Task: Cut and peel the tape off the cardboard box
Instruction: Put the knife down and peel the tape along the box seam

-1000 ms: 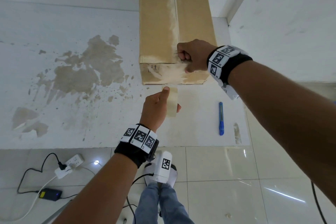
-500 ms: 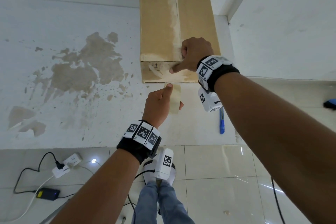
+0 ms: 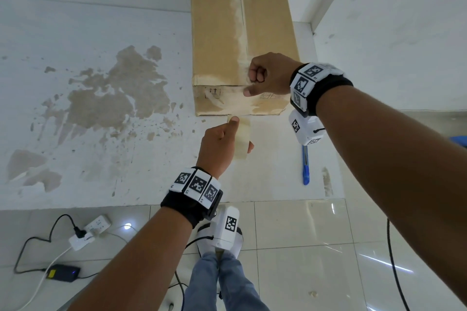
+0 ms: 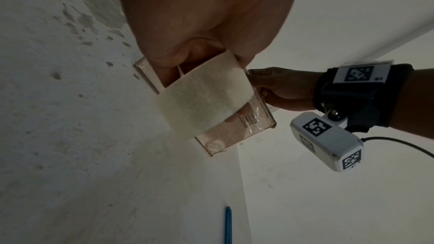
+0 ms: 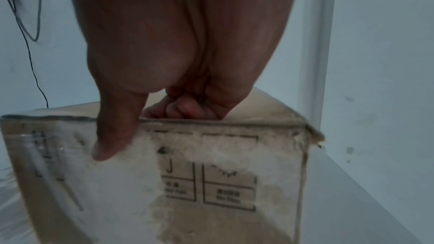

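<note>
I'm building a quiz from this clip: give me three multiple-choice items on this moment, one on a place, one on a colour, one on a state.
1. Where does the cutter lie?
A. on the box
B. on the white surface, near the right wrist
C. in the left hand

2. What colour is the cutter?
A. red
B. yellow
C. blue

3. What is the left hand doing?
A. holding a tape strip
B. resting flat on the box
C. holding the cutter

Key: 1 B, the cutter lies on the surface beside the box, untouched; 2 C, its body is blue; 3 A, the left wrist view shows the strip looped over the fingers, while the right hand braces the box's top front edge.
</note>
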Available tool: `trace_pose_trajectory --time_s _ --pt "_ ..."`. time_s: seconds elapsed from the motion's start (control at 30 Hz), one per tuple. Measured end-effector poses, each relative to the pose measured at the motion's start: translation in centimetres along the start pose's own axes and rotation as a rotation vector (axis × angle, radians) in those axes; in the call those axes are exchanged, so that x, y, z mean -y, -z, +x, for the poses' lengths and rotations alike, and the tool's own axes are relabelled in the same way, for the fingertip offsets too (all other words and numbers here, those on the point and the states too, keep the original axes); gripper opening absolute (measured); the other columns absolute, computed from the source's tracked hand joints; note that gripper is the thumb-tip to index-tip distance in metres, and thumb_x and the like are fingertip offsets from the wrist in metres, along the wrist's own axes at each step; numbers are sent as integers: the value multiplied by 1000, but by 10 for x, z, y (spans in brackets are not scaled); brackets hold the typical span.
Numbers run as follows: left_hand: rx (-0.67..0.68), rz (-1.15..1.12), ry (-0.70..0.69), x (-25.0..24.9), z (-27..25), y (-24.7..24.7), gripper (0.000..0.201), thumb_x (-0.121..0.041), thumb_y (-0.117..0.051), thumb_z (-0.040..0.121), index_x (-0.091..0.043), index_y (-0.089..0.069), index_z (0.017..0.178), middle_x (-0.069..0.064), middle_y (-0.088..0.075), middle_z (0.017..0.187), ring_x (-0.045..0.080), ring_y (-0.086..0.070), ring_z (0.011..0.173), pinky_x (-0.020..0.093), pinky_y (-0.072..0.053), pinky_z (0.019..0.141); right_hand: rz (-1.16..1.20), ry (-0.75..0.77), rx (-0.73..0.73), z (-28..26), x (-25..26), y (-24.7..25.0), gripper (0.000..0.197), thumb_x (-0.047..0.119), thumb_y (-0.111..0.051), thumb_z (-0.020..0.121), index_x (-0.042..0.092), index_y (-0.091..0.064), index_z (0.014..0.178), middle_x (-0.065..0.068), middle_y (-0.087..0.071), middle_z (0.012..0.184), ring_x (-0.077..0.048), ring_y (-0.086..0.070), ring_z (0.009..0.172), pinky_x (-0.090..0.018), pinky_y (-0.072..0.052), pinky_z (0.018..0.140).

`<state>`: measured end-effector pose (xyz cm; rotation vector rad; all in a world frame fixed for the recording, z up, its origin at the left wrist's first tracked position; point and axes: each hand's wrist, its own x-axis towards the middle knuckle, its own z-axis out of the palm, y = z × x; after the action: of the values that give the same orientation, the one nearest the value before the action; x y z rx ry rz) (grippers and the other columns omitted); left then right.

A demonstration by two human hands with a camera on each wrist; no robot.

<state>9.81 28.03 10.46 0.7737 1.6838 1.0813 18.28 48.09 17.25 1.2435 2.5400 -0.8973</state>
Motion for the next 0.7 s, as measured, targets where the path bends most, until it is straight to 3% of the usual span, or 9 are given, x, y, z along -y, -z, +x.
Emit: trace_pose_trajectory --time_s 0.07,0.23,0.4,0.5,0.7 --pt "0 3 -4 0 -1 0 62 -40 -37 107 -11 -74 66 6 -80 73 10 -70 67 25 -50 76 0 -9 40 1 1 4 35 40 -85 74 19 -62 89 11 -55 74 -6 -51 65 -26 -45 72" --pt "5 -1 8 1 -1 0 61 -40 -38 107 -9 -76 71 7 -80 74 6 -71 64 22 -50 73 -5 -76 -122 3 10 -5 56 69 -79 63 18 -63 80 10 -59 68 -6 -54 61 -21 -45 60" --pt "8 21 13 0 -1 0 61 -40 -37 107 -8 -76 73 6 -80 74 2 -69 62 22 -50 73 -33 0 -53 1 7 0 46 52 -84 70 15 -63 89 8 -58 70 -9 -54 63 -23 -45 62" --pt "7 22 5 0 -1 2 62 -40 -37 107 -9 -76 70 6 -80 74 5 -69 64 22 -47 71 -121 48 14 3 7 5 41 39 -84 75 12 -63 96 7 -59 78 -16 -57 74 -30 -50 73" --pt "-11 39 4 -1 0 6 64 -40 -37 108 -3 -77 74 3 -78 71 0 -65 57 19 -44 65 -327 45 59 12 15 5 38 22 -85 72 22 -48 79 11 -51 70 -22 -55 74 -29 -43 65"
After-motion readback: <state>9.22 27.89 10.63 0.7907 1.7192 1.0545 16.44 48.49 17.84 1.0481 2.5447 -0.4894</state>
